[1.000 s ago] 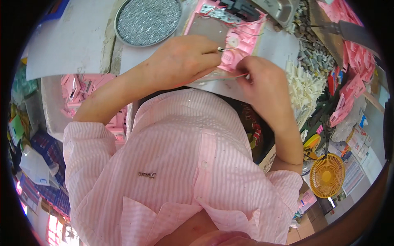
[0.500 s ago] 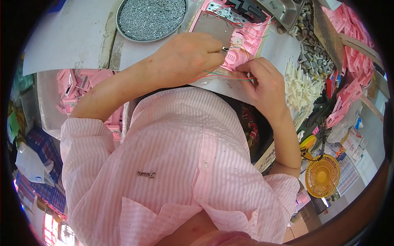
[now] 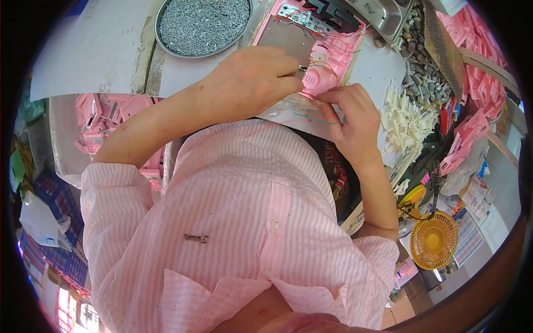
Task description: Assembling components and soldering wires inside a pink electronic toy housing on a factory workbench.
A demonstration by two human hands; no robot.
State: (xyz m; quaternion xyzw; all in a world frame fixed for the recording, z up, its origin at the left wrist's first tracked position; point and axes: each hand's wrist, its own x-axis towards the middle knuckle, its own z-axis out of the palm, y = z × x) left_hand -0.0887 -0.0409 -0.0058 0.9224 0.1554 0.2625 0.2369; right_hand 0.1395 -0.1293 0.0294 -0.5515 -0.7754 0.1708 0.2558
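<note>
In front of me lies a pink plastic casing (image 3: 347,53) with a metal plate, a black part and loose red and green wires. My left hand (image 3: 258,75) is closed over its near left side. A small metallic tip (image 3: 302,67) shows at its fingers; the rest of what it holds is hidden. At the casing's near end my right hand (image 3: 355,114) is closed, thumb and forefinger together beside the round speaker grille (image 3: 313,80). A thin green wire (image 3: 313,118) runs to the right hand, along with a faint red wire (image 3: 264,130).
A round metal tray (image 3: 158,33) of screws stands at the far left. A steel tray (image 3: 383,19), small motors (image 3: 422,80), white plastic parts (image 3: 408,125) and pink parts (image 3: 472,133) crowd the right. Left of me is a bin (image 3: 64,139) of pink casings; a yellow basket (image 3: 434,240) sits lower right.
My right hand has shifted slightly left and down, and its fingers have drawn closer together. The red and green wires have swung lower. My left hand stays almost in place.
</note>
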